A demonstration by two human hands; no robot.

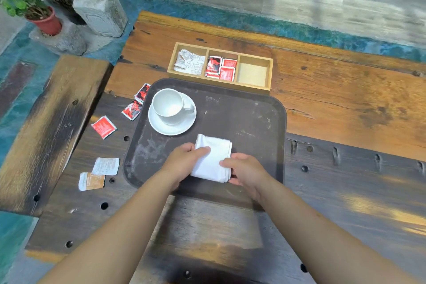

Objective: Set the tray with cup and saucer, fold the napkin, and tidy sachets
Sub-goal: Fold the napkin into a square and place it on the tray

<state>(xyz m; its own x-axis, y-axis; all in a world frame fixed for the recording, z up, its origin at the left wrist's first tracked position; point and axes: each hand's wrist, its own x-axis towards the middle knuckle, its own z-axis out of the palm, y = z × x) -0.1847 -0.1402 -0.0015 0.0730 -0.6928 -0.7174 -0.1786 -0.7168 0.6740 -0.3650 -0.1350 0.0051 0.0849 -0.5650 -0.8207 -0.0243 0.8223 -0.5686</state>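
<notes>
A dark tray [253, 120] lies on the wooden table. At its far left, a white cup [169, 105] stands on a white saucer [182, 125]. A folded white napkin [213, 159] rests near the tray's front edge. My left hand [184, 160] grips the napkin's left side and my right hand [244, 169] grips its right side. Loose sachets lie on the table left of the tray: red-and-black ones [136, 105], a red one [103, 127], a white one [106, 166] and an orange one [91, 181].
A wooden three-compartment box [269, 74] sits behind the tray, with white sachets [190, 62] in the left bay, red ones [221, 68] in the middle and nothing in the right. A stone block [100, 10] and potted plant [34, 2] stand beyond the table's far left corner.
</notes>
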